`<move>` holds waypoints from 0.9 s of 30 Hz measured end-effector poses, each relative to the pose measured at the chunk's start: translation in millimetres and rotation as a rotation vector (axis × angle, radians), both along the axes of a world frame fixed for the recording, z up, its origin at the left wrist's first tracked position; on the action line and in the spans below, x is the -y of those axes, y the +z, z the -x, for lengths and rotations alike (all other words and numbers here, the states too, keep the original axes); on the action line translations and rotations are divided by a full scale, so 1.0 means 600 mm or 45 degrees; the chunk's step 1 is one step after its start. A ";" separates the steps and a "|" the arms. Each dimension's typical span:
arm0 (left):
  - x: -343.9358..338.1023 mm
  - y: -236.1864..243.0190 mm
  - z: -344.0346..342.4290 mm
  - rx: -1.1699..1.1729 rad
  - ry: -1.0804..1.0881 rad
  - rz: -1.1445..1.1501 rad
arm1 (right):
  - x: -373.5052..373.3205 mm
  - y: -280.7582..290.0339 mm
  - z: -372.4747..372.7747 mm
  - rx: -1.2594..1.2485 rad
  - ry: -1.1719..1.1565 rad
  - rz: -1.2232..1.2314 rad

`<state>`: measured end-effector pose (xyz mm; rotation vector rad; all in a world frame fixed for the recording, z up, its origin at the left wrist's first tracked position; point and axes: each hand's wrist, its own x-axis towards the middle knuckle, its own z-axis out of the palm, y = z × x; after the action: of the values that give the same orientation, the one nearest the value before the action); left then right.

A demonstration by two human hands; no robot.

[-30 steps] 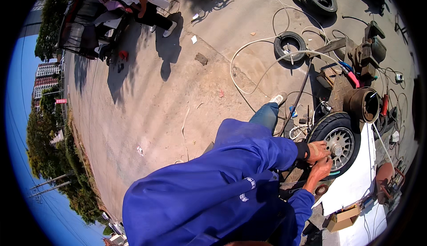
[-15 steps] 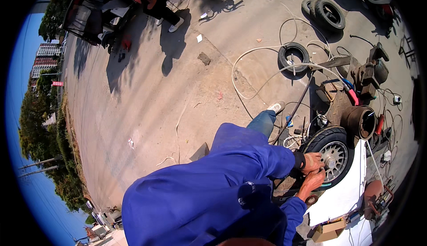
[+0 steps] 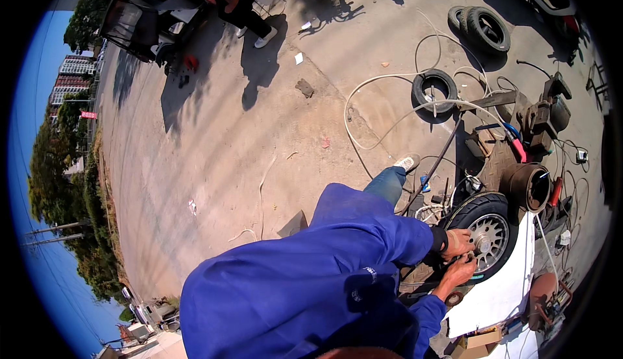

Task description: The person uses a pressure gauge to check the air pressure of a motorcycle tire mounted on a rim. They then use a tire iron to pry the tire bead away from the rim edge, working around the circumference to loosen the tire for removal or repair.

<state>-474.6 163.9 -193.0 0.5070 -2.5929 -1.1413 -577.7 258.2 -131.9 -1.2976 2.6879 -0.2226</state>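
Note:
A tyre on a silver spoked wheel (image 3: 500,236) stands in front of me at the lower right. My left hand (image 3: 457,243), with a black band at the wrist, is at the near side of the wheel, its fingers closed. Just below it my right hand (image 3: 459,271) also has bent, closed fingers, close to the left one. Between the fingers is something small and dark that I cannot make out. Both hands are in front of the spokes near the hub.
A rusty bare rim (image 3: 513,184) stands beyond the wheel. A pale hose (image 3: 354,109) loops over the ground past a loose tyre (image 3: 425,86) and stacked tyres (image 3: 487,29). White sheeting (image 3: 500,300) and a cardboard box (image 3: 477,345) lie at the lower right. A person (image 3: 243,9) stands far off.
The view has shifted slightly, so the surroundings appear a little to the right and lower. Both hands stay together at the wheel, with only a small shift of the fingers.

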 end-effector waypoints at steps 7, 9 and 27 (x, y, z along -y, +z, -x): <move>0.002 -0.018 0.008 0.046 -0.010 -0.013 | 0.010 0.010 -0.005 0.016 0.160 -0.120; -0.002 -0.018 0.008 0.001 0.016 -0.036 | 0.004 0.000 -0.008 0.041 0.157 0.022; 0.008 -0.027 0.015 0.028 -0.028 -0.087 | 0.012 -0.006 -0.002 0.015 0.067 -0.152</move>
<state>-483.5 159.4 -209.3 0.5090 -2.5918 -1.2417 -576.4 251.0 -135.7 -1.3247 2.6094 -0.0627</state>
